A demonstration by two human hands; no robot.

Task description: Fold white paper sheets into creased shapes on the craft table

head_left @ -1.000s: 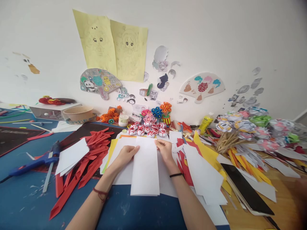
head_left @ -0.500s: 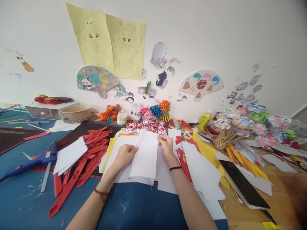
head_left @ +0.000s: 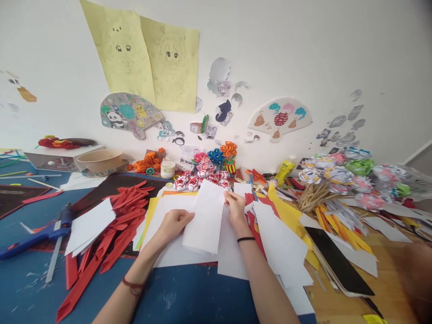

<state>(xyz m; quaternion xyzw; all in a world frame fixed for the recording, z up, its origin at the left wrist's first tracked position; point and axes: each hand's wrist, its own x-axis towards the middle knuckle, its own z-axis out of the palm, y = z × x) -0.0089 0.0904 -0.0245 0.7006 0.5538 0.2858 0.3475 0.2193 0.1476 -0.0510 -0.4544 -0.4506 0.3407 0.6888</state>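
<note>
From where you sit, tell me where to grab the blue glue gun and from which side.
Grip the blue glue gun by its fat handle end, nearest the left hand. Come from above: it lies flat on the blue table, its thin stand beside it.

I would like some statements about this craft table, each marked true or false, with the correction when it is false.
1. Both hands hold one white paper sheet. True: the left hand grips its left edge, the right hand its upper right edge.
2. The glue gun lies to the right of the hands. False: it lies far left, on the blue mat.
3. Red paper strips are piled left of the sheet. True.
4. The black tablet stands upright against the wall. False: it lies flat at the right.
5. The right wrist bears a black band. True.
</note>
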